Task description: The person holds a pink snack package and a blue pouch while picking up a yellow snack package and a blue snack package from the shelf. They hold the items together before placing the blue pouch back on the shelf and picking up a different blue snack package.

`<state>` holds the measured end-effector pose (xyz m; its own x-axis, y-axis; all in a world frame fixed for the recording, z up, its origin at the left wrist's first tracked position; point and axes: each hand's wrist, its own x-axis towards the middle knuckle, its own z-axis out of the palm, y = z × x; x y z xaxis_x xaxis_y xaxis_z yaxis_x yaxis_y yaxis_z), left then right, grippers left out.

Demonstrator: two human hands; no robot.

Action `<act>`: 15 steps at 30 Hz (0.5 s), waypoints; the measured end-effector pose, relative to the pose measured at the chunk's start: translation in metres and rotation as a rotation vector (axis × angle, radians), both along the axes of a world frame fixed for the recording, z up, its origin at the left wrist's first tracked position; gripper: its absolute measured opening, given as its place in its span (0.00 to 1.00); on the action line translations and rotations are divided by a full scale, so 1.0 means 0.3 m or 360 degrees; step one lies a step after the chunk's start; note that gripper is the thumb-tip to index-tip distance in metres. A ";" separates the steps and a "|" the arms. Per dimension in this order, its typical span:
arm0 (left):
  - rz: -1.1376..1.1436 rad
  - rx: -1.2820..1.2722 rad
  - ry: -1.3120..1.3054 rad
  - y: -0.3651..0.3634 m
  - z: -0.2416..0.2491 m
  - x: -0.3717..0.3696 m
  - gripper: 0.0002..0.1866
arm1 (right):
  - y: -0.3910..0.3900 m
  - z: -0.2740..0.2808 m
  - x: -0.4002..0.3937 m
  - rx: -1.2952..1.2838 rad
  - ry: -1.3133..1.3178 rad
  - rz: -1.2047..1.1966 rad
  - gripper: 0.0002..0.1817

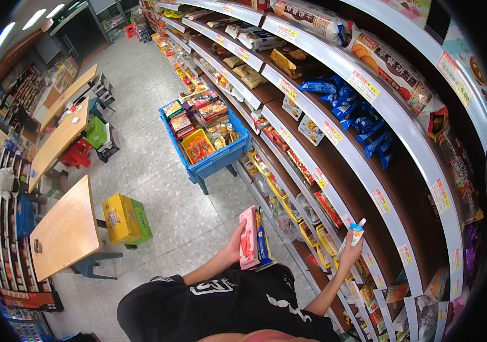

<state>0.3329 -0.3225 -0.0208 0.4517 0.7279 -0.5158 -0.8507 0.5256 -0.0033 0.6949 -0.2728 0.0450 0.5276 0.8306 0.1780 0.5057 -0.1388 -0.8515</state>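
Observation:
My left hand [233, 245] is closed around a pink snack package [248, 238] and a dark blue and yellow packet [263, 242], held side by side in front of my black shirt. My right hand [348, 253] grips a small blue and white spout pouch [356, 232] with a white cap, close to the edge of a shelf [335, 208]. Part of the pouch is hidden by my fingers. Blue wrapped snacks [354, 111] lie loose on a shelf above, and long biscuit packs [383, 62] stand higher still.
A blue crate [218, 162] full of snack packages stands on legs beside the shelves. Yellow and green cartons [126, 219] rest on the floor at left, near a wooden table [67, 231]. Yellow bins [312, 233] line the lower shelf. More tables and a red stool [77, 154] stand further back.

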 end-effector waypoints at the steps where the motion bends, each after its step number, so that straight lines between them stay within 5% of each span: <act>1: 0.0011 -0.0045 0.0088 0.001 0.023 0.005 0.27 | -0.002 0.001 0.001 -0.0002 0.0000 -0.0001 0.21; 15: 0.0034 0.0035 0.0113 0.004 0.025 -0.006 0.27 | 0.003 -0.001 -0.007 -0.0045 -0.0083 -0.0022 0.23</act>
<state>0.3311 -0.3214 -0.0132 0.3991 0.7485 -0.5297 -0.8594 0.5067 0.0685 0.6927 -0.2719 0.0446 0.5299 0.8283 0.1819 0.5471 -0.1701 -0.8196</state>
